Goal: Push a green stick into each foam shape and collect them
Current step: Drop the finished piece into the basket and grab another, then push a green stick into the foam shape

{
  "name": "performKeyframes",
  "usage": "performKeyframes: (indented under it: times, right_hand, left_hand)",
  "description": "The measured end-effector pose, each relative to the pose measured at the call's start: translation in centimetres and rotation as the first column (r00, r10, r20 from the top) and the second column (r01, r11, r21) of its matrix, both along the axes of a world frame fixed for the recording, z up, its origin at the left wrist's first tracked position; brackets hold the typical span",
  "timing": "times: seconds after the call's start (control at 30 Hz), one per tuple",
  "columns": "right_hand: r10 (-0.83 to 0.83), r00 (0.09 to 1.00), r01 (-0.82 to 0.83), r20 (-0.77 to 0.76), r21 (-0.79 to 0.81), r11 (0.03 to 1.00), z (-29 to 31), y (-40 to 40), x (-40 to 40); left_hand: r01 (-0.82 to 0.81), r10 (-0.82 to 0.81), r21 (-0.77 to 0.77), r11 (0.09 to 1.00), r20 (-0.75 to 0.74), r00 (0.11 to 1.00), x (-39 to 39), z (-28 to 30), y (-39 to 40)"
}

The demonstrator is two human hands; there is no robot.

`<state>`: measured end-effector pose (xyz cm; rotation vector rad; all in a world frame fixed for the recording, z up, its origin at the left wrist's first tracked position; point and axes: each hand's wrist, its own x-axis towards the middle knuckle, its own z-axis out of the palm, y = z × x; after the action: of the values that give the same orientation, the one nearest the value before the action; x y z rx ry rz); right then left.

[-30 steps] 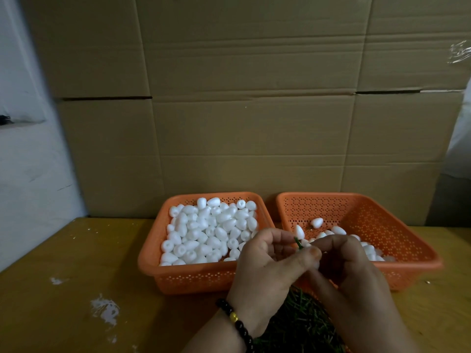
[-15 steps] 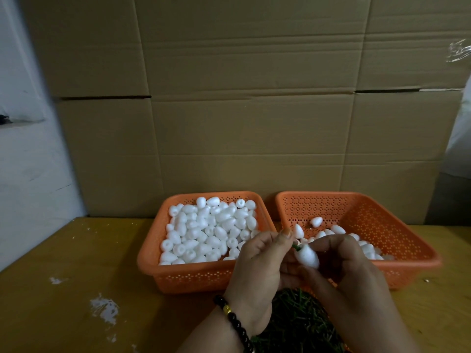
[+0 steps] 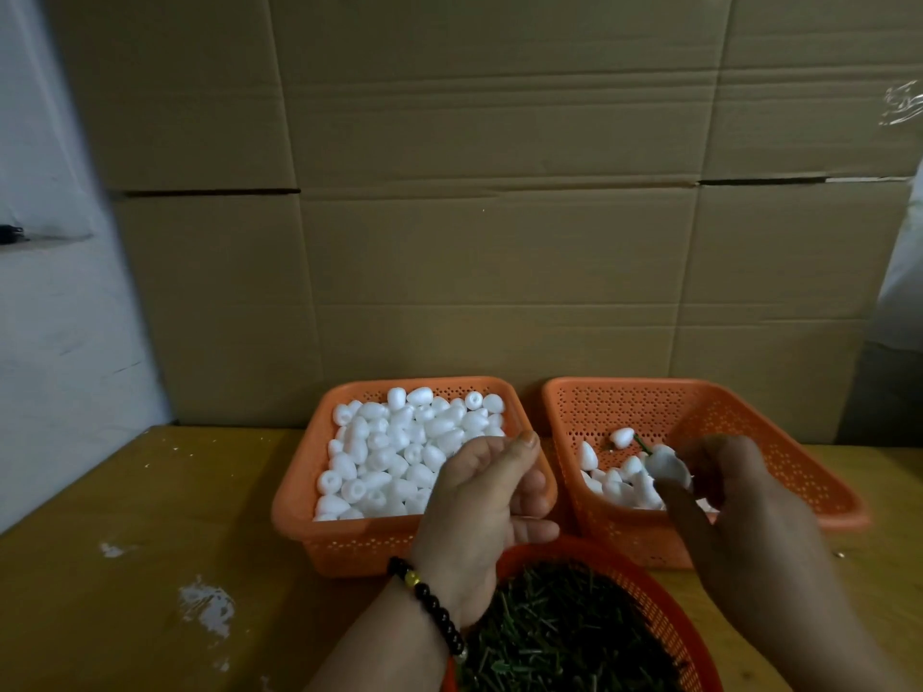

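Since half a second earlier the two hands had parted: the right hand (image 3: 734, 496) had carried the foam shape (image 3: 667, 467), its green stick (image 3: 643, 444) poking out, over the right basket (image 3: 819, 486), presumably to drop it with the finished pieces (image 3: 624, 484) lying there. Its fingers pinched the shape. The left hand (image 3: 487, 496) hung over the left basket (image 3: 294, 511), fingers loosely curled and holding nothing that showed, likely to fetch another plain shape (image 3: 399, 452) from the full heap. Nearest the person, a round basket (image 3: 664, 601) held loose green sticks (image 3: 564, 636) within easy reach.
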<state>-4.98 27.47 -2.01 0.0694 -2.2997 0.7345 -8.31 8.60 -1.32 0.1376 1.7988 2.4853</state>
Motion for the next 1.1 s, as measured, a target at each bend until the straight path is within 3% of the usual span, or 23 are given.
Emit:
performKeyframes:
  times: [0.13, 0.2, 0.37, 0.53, 0.6, 0.7, 0.8, 0.87, 0.93, 1.1]
  right_hand:
    - [-0.175, 0.981, 0.161, 0.077, 0.167, 0.973, -0.3, 1.0, -0.6]
    - [-0.256, 0.955, 0.211, 0.148, 0.269, 0.94, -0.4, 1.3, -0.7]
    - [-0.313, 0.908, 0.183, 0.28, 0.407, 0.895, -0.3, 0.6, -0.6]
    - [-0.091, 0.974, 0.004, 0.206, 0.386, 0.923, 0.3, -1.0, 0.4]
    - [0.041, 0.971, -0.139, 0.237, 0.415, 0.899, 1.0, -1.9, 1.3]
    - [0.16, 0.868, -0.41, 0.47, 0.497, 0.765, 0.6, -3.3, 1.7]
    - [0.186, 0.757, -0.552, 0.626, 0.461, 0.695, -2.0, -4.1, 1.5]
    - [0.225, 0.762, -0.572, 0.608, 0.467, 0.675, -3.1, -4.5, 1.4]
    - [0.246, 0.779, -0.564, 0.577, 0.471, 0.678, -3.7, -4.5, 1.5]
    - [0.274, 0.786, -0.569, 0.554, 0.476, 0.67, -3.9, -4.8, 1.7]
  left_hand:
    - [-0.109, 0.106, -0.039, 0.993, -0.065, 0.992, -1.0, 0.2, -1.5]
    - [-0.205, 0.188, -0.129, 0.97, -0.131, 0.973, -1.6, 0.2, -2.6]
    - [-0.409, 0.33, -0.341, 0.846, -0.265, 0.906, -3.0, 0.0, -5.7]
    - [-0.441, 0.341, -0.449, 0.777, -0.288, 0.895, -3.7, -0.3, -8.0]
    - [-0.437, 0.329, -0.502, 0.747, -0.292, 0.898, -4.0, -0.4, -8.6]
    - [-0.406, 0.297, -0.575, 0.71, -0.278, 0.913, -4.3, -0.5, -9.3]
    - [-0.344, 0.217, -0.677, 0.651, -0.268, 0.939, -4.9, -0.6, -9.7]
    - [-0.231, 0.082, -0.828, 0.511, -0.221, 0.972, -5.6, -0.3, -9.6]
    - [-0.09, -0.075, -0.954, 0.287, -0.116, 0.99, -6.4, 0.2, -9.1]
    - [0.139, -0.216, -0.98, -0.142, 0.168, 0.962, -8.2, 1.0, -7.6]
